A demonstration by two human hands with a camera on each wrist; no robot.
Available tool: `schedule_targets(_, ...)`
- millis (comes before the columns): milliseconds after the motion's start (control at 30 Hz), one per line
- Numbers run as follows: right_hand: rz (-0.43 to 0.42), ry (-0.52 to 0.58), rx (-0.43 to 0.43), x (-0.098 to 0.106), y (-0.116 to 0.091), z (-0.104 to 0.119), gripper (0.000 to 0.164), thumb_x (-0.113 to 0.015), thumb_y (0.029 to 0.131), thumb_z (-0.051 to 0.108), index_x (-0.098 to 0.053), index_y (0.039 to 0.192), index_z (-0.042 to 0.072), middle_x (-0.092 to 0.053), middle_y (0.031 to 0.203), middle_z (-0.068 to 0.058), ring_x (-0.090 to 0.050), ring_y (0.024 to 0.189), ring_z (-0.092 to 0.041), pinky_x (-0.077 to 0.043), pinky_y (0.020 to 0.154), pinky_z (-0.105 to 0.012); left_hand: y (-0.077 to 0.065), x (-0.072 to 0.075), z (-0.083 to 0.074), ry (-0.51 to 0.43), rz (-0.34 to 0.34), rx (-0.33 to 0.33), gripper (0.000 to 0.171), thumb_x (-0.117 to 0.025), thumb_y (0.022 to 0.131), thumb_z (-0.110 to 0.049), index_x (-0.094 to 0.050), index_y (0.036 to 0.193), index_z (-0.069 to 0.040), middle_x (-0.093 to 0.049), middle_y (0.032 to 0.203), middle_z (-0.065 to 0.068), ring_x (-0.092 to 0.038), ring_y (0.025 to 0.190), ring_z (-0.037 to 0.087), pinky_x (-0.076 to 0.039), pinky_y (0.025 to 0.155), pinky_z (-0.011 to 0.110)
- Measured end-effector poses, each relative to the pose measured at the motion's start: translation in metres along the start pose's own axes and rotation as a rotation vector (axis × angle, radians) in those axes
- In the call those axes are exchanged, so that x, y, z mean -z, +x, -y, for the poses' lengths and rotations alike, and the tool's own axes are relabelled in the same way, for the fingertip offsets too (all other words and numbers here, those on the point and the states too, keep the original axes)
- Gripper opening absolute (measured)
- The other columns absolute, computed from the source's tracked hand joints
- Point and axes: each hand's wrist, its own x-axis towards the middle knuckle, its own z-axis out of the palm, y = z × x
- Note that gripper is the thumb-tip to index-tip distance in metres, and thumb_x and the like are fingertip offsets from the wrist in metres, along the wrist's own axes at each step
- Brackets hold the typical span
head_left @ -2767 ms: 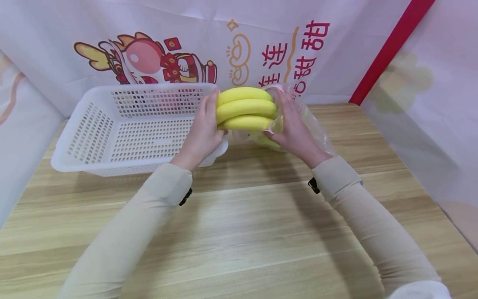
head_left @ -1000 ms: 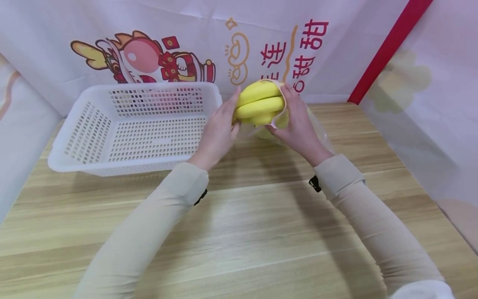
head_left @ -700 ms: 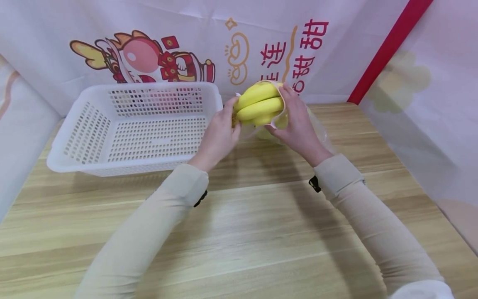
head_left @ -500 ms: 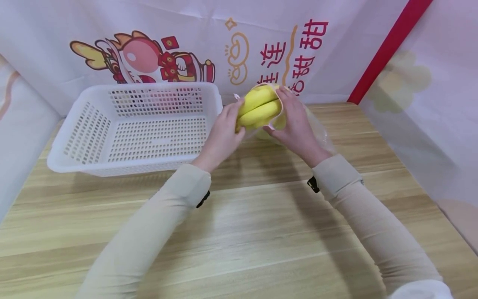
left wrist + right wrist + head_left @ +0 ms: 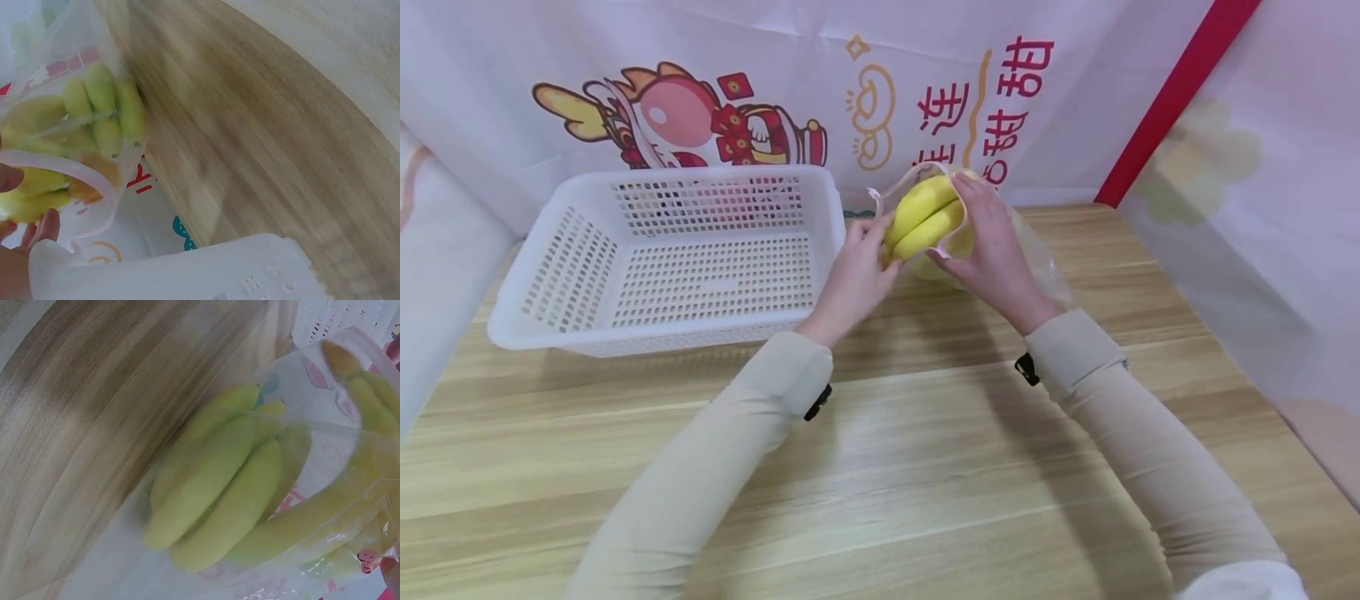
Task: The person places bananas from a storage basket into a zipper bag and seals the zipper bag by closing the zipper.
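Note:
My left hand (image 5: 853, 279) grips the near end of a yellow bunch of bananas (image 5: 925, 227) at the mouth of a clear plastic bag (image 5: 1037, 254). The bunch tilts and sits mostly within the bag's pale pink rim. On the other side, my right hand (image 5: 996, 258) pinches that rim, thumb below and fingers above, keeping the mouth spread. Through the film in the right wrist view, another bunch of bananas (image 5: 215, 487) lies deeper in the bag. The left wrist view shows my left fingertips (image 5: 47, 228) against the yellow bunch.
A white perforated plastic basket (image 5: 662, 337) stands on the wooden table (image 5: 887, 483), left of the bag, with nothing in it. Behind them hangs a white printed cloth (image 5: 820, 75) with a cartoon figure and red characters. More cloth walls the sides.
From beside the basket, the left hand has moved right with the bananas. The bunch has turned and gone into the bag's mouth. The right hand has stayed almost in place.

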Motion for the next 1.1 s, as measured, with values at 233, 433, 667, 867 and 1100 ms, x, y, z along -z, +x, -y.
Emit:
schedule_targets(233, -0.012, 0.008, 0.035, 0.000, 0.003, 0.004, 0.083, -0.080, 0.075, 0.010, -0.035, 0.144, 0.000, -0.041, 0.148, -0.017, -0.033, 0.141, -0.032, -0.016, 0.123, -0.040, -0.001, -0.001, -0.005, 0.067, 0.128, 0.010, 0.070, -0.058, 0.092, -0.011, -0.022, 0.152, -0.010, -0.042, 0.147, 0.014, -0.056, 0.120, 0.029, -0.048, 0.102, 0.041)
schedule_targets(433, -0.060, -0.002, 0.054, 0.002, 0.006, 0.004, 0.077, -0.078, 0.076, 0.009, -0.039, 0.141, -0.002, -0.044, 0.146, -0.018, -0.036, 0.139, -0.033, -0.021, 0.122, -0.038, -0.001, 0.004, -0.005, 0.119, 0.155, 0.037, 0.066, -0.057, 0.093, -0.015, -0.026, 0.150, -0.008, -0.041, 0.150, 0.013, -0.048, 0.131, 0.030, -0.043, 0.108, 0.043)
schedule_targets(667, -0.063, 0.020, -0.074, 0.010, 0.007, 0.004, 0.072, -0.075, 0.081, 0.012, -0.040, 0.143, 0.002, -0.033, 0.151, -0.019, -0.032, 0.141, -0.032, -0.027, 0.120, -0.040, 0.002, 0.017, -0.006, 0.118, 0.076, 0.083, 0.058, -0.057, 0.091, -0.012, -0.036, 0.145, -0.007, -0.043, 0.147, 0.013, -0.042, 0.135, 0.029, -0.036, 0.114, 0.043)
schedule_targets(867, -0.088, 0.066, -0.144, 0.019, 0.012, -0.001, 0.067, -0.072, 0.084, 0.017, -0.041, 0.143, 0.006, -0.042, 0.144, -0.017, -0.040, 0.136, -0.028, -0.031, 0.118, -0.034, 0.004, 0.026, -0.003, 0.124, 0.029, 0.096, 0.055, -0.055, 0.090, -0.008, -0.039, 0.143, -0.004, -0.050, 0.138, 0.017, -0.049, 0.126, 0.030, -0.040, 0.110, 0.043)
schedule_targets(1100, -0.084, 0.171, -0.260, 0.032, 0.019, -0.007, 0.057, -0.066, 0.090, 0.019, -0.044, 0.141, 0.007, -0.050, 0.141, -0.013, -0.043, 0.135, -0.024, -0.030, 0.117, -0.032, 0.001, 0.033, 0.001, 0.106, 0.025, 0.146, 0.055, -0.052, 0.092, -0.011, -0.036, 0.145, -0.007, -0.044, 0.145, 0.015, -0.043, 0.133, 0.028, -0.036, 0.113, 0.042)
